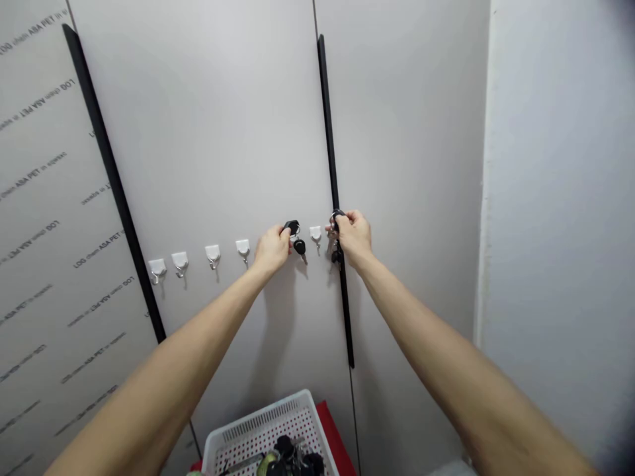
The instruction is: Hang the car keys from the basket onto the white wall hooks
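Note:
Several white adhesive wall hooks with metal prongs run in a slanting row across a pale grey cabinet door (208, 145); the nearest to my hands is one white hook (315, 233). My left hand (271, 248) is shut on a black key fob (292, 227), to the left of that hook, and a black-headed key (299, 248) dangles from it. My right hand (353, 237) grips a metal key ring with dark keys (336, 246), just right of the hook. That bunch lies over a black vertical door handle (333, 178).
Below my hands, a white perforated plastic basket (262, 423) holds a bunch of black keys (292, 457) and a green object. A red surface (330, 423) shows behind it. A panel printed with text (49, 198) stands at left, and a white wall (555, 211) at right.

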Available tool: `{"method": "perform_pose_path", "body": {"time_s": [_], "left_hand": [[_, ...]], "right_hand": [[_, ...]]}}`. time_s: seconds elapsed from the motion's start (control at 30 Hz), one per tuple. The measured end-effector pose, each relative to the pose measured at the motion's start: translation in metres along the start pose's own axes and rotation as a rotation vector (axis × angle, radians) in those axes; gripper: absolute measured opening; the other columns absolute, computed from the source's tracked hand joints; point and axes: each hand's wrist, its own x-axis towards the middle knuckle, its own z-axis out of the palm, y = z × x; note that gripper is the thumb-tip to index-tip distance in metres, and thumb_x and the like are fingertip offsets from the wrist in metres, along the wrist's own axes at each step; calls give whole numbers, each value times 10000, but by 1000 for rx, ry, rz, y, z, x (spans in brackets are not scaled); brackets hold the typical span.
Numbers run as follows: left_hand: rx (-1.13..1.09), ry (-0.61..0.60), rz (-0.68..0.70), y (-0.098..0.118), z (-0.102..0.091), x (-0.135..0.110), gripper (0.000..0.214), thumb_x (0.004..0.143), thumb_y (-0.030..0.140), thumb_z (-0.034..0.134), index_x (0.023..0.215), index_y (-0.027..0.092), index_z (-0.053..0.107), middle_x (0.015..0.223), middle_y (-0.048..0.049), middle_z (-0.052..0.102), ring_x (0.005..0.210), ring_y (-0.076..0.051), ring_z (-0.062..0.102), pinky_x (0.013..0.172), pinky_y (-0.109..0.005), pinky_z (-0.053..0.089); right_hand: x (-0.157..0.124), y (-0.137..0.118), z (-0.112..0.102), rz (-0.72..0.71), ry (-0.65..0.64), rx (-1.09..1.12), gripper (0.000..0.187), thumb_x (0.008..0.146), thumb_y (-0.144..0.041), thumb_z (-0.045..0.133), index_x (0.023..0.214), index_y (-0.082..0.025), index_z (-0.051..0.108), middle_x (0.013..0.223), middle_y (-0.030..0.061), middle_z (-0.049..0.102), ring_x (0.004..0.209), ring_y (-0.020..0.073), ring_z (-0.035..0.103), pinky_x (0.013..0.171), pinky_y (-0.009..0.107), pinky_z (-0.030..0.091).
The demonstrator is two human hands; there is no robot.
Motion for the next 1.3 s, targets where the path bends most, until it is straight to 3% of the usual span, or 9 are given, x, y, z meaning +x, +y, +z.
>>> {"method": "perform_pose_path", "body": {"time_s": [0.17, 0.3, 0.43, 0.7, 0.8, 0.87, 0.97, 1.13, 1.3], "left_hand": [[194, -112, 4, -1, -11, 19, 271, 649, 347, 320, 610, 164, 516, 590, -49, 557, 580, -154, 505, 522, -238, 344], [-18, -23, 14, 2, -19, 29, 271, 665, 324, 291, 626, 155, 500, 559, -22, 533, 490, -105, 486, 469, -200, 341], [-256, -15, 17, 10, -11, 10, 246, 667, 302, 293, 619, 144, 476, 577, -9, 518, 461, -76, 479, 440, -176, 341], [-347, -160, -6, -10, -10, -24, 238, 653, 322, 312, 611, 147, 467, 599, -6, 529, 496, -84, 493, 486, -199, 365], [-357, -241, -14, -22, -8, -43, 262, 646, 351, 324, 617, 143, 481, 605, -8, 544, 524, -92, 497, 532, -213, 375], [-344, -332, -33, -35, 0, -65, 280, 636, 373, 338, 630, 140, 494, 592, -8, 549, 547, -104, 502, 557, -221, 380], [-321, -490, -116, -66, 24, -113, 294, 620, 389, 345, 635, 139, 500, 568, -9, 550, 551, -121, 504, 556, -231, 386], [-202, -726, -254, -112, 72, -203, 265, 602, 353, 331, 637, 152, 500, 526, -8, 544, 532, -152, 508, 521, -244, 393], [-112, -793, -261, -125, 83, -249, 312, 588, 348, 350, 779, 168, 518, 800, -48, 591, 776, -191, 524, 696, -264, 387]], "right_hand": [[-3, 19, -15, 48, -65, -238, 164, 603, -267, 393, 715, -165, 456, 483, -32, 468, 396, 75, 418, 404, 192, 319], [-27, 44, -21, 2, -21, -506, 221, 576, -362, 456, 731, -213, 506, 559, 10, 516, 522, 134, 462, 463, 237, 312], [-43, 56, -16, 12, -3, -563, 192, 578, -394, 458, 641, -232, 541, 575, 32, 525, 554, 165, 465, 465, 256, 287], [7, 14, -19, -80, 113, -455, 296, 662, -370, 321, 725, -172, 532, 583, 6, 508, 547, 103, 452, 474, 198, 306], [3, 1, -17, -177, 1, -365, 295, 649, -368, 344, 675, -139, 529, 571, -2, 493, 507, 73, 423, 454, 175, 298], [-25, 9, -12, -113, -234, -334, 264, 636, -346, 376, 639, -128, 525, 536, -14, 478, 460, 55, 397, 431, 161, 290], [-98, 42, 1, 102, -614, -272, 214, 626, -306, 408, 654, -130, 527, 477, -38, 451, 409, 40, 377, 402, 147, 282], [-211, 100, 24, 339, -771, -343, 227, 644, -313, 405, 677, -141, 550, 542, -30, 497, 484, 50, 415, 421, 140, 287], [-255, 117, 30, 295, -868, -528, 225, 651, -284, 391, 771, -183, 553, 716, -1, 575, 647, 101, 480, 507, 172, 328]]}}
